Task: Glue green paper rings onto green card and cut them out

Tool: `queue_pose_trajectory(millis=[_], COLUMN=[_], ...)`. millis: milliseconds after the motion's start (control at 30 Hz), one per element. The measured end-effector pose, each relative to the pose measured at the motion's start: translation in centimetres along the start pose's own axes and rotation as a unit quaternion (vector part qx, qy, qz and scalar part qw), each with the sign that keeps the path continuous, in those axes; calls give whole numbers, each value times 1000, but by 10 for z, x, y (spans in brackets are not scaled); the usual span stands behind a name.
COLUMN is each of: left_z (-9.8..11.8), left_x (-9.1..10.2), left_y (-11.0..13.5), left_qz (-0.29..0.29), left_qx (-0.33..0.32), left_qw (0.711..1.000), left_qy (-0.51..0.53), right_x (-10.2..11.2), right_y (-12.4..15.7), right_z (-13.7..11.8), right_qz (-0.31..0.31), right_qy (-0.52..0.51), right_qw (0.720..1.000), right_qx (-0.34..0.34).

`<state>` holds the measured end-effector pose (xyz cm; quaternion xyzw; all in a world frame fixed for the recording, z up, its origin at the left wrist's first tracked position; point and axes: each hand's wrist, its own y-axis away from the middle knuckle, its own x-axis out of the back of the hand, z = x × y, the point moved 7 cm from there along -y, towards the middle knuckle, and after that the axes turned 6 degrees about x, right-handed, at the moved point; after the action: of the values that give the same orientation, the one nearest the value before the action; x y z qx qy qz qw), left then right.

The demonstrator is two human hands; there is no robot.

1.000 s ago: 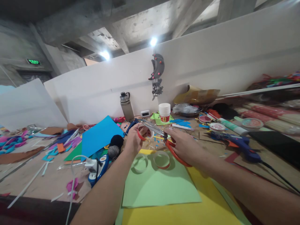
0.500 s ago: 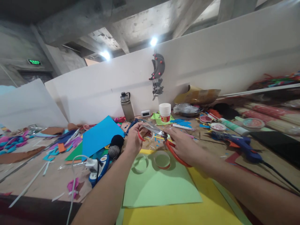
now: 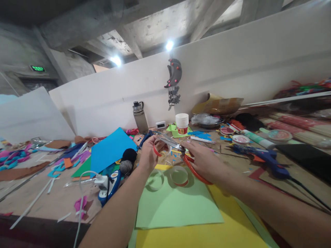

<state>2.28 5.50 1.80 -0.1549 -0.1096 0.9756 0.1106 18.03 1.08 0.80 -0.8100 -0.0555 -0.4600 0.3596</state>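
Between the fingers of my left hand (image 3: pixel 149 151) is a thin ring (image 3: pixel 156 150), red at its left and whitish at its right, perhaps a strip cut from a paper cup. My right hand (image 3: pixel 201 156) grips scissors (image 3: pixel 192 169) by their red-orange handles, and the metal blades point left across the top of the ring. Whether the blades touch the ring I cannot tell. Below my hands, a pale ring (image 3: pixel 156 179) and a wider white ring with a red edge (image 3: pixel 179 176) rest on a light green sheet (image 3: pixel 178 208).
Yellow sheet (image 3: pixel 191 238) lies under the green one. To the left are a blue sheet (image 3: pixel 111 150), yarn balls and a power strip (image 3: pixel 110 187). Stacked paper cups (image 3: pixel 182 123) and a bottle (image 3: pixel 140 117) stand at the back. A blue glue gun (image 3: pixel 271 163) lies right.
The ring in my left hand has shifted very slightly. Both hands and the scissors stay almost in the same place.
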Motion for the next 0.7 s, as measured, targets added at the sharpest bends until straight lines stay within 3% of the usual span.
queue_pose_trajectory(millis=[300,533,700], left_z=[1,7,3], left_x=[-2,8,2], left_y=[2,2,2], left_qz=[10,83,48], left_qx=[33,3,23], left_qw=[999,996,999], left_qy=[5,10,-2], right_x=[2,1,-2], right_y=[1,1,1], right_z=[1,2,4], right_qz=[27,16,24], right_qy=[39,38,14], right_qw=[998,999,999], right_qx=[29,22,16])
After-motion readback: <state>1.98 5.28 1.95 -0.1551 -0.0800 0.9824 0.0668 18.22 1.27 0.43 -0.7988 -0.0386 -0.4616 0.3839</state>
